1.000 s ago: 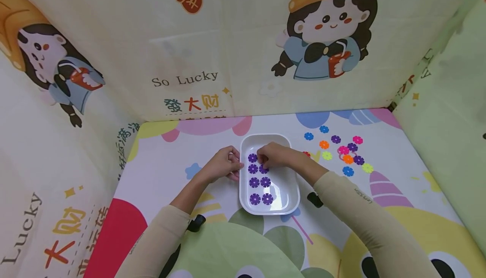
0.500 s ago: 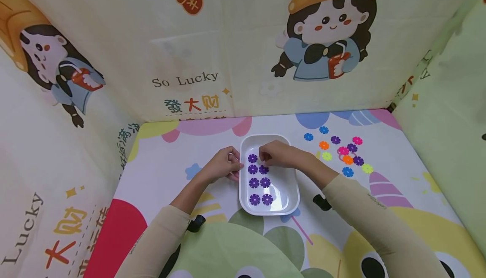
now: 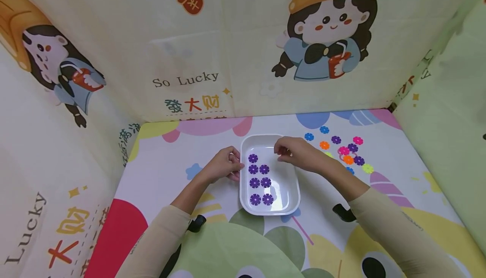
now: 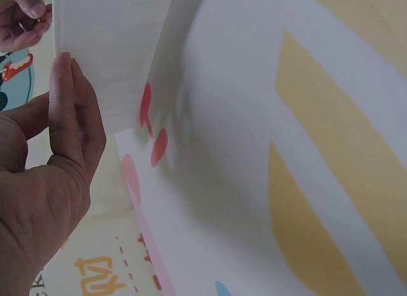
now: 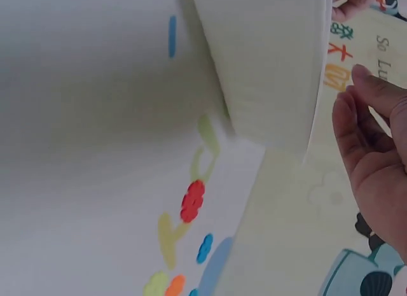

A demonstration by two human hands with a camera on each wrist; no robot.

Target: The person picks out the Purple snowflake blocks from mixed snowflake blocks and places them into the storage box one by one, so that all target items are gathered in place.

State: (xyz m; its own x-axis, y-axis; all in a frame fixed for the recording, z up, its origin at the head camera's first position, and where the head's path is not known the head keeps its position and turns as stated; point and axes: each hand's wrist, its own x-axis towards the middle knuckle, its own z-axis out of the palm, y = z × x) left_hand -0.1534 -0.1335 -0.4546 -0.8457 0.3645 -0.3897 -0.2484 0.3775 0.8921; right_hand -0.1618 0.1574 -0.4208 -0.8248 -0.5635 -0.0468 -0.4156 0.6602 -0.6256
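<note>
In the head view, a white rectangular tray [image 3: 282, 189] stands on the table with several purple flower-shaped discs [image 3: 265, 182] inside. They form two columns along its left half; the left column reaches one disc farther back. My left hand [image 3: 224, 164] holds the tray's left rim. In the left wrist view, two of its fingers [image 4: 63, 111] lie against the outer wall. My right hand [image 3: 296, 151] is raised over the tray's right rim, fingers loosely bent. The right wrist view shows nothing between its fingertips [image 5: 360, 73].
Loose flower-shaped discs in pink [image 3: 357, 140], orange [image 3: 324, 145], blue [image 3: 309, 136], purple [image 3: 336, 140] and yellow [image 3: 367, 168] lie scattered right of the tray. Printed cloth walls [image 3: 250, 50] enclose the table's back and sides.
My right hand has left the upper purple disc of the right column and moved rightward to the tray's right rim. My left hand and the tray stay in place.
</note>
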